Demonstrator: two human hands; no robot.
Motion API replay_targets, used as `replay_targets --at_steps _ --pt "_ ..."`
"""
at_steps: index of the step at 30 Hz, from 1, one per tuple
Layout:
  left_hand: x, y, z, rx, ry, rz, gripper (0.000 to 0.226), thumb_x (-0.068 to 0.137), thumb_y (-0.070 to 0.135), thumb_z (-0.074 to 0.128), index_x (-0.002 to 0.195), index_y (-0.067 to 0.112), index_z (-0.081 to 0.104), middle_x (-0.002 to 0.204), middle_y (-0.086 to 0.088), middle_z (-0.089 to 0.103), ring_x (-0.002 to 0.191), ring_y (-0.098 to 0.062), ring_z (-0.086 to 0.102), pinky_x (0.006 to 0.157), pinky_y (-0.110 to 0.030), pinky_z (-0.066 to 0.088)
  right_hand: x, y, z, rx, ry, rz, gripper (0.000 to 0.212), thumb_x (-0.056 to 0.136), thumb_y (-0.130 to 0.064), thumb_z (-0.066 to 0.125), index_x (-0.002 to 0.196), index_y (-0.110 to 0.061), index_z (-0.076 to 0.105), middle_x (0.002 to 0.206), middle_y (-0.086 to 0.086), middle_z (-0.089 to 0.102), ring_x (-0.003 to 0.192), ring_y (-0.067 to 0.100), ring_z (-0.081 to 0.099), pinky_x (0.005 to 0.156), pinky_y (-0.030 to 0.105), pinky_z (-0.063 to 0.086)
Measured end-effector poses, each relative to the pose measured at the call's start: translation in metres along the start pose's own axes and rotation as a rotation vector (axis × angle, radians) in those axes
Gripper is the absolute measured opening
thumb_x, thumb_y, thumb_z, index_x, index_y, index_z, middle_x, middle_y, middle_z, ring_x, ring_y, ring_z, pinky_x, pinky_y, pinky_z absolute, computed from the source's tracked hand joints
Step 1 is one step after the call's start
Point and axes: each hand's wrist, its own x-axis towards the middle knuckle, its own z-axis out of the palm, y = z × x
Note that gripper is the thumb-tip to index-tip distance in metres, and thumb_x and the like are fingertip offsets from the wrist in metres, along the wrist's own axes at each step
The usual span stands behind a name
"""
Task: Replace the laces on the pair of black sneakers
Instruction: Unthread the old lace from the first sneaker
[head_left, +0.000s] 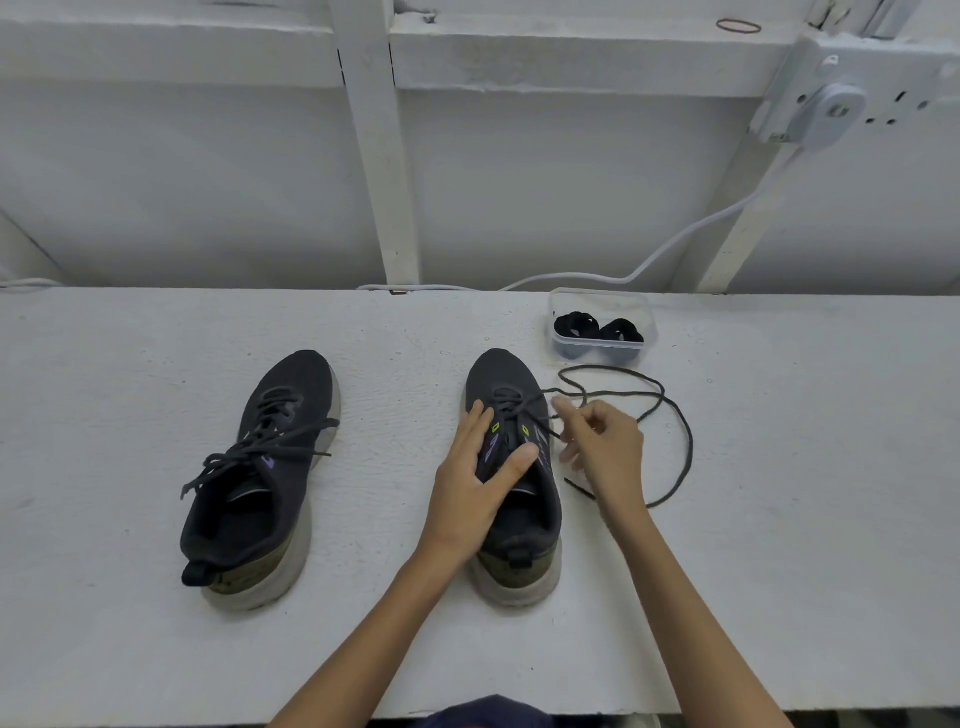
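On bench (779, 571), laced black sneaker (283, 483), half-unlaced sneaker (501, 374), loose lace (688, 447)

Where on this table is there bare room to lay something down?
The table is bare left of the left sneaker, in the strip between the two sneakers, and far right beyond the loose lace. It is crowded right of the right sneaker: lace loops, right hand and the container sit close together.

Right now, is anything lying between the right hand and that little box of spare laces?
Only the old lace: its loose loop lies between the right hand and the clear box. Nothing else visible stands there.
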Motion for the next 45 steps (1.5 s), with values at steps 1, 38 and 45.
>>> replay_targets --at_steps 1,38,45 --pt "0.000 0.000 -0.001 -0.012 0.007 0.006 0.079 0.076 0.061 0.056 0.146 0.026 0.041 0.151 0.022 0.030 0.139 0.006 0.027 0.113 -0.015 0.023 -0.008 0.003 0.003 -0.040 -0.026 -0.021 0.035 0.086 -0.045 0.071 0.070 -0.013 0.065 0.064 0.001 0.068 0.056 0.010 0.062 0.065 0.039 0.054" --pt "0.062 -0.006 -0.035 0.431 0.005 0.301 0.014 0.092 0.033 0.063 0.087 0.020 0.064 0.088 0.009 0.064 0.084 -0.006 0.058 0.069 -0.020 0.039 -0.039 0.001 0.022 0.158 -0.425 0.055 0.074 0.088 -0.054 0.053 0.153 -0.034 0.023 0.162 -0.018 0.014 0.147 -0.006 0.008 0.124 0.035 0.009" --pt "0.071 0.004 -0.033 0.519 0.038 0.318 0.016 0.100 0.028 0.047 0.090 0.018 0.054 0.092 0.004 0.059 0.080 -0.013 0.057 0.077 -0.032 0.049 -0.039 0.000 0.019 0.151 -0.446 0.039 0.061 0.100 -0.037 0.051 0.154 -0.032 0.021 0.162 -0.017 0.012 0.147 -0.005 0.006 0.124 0.034 0.007"
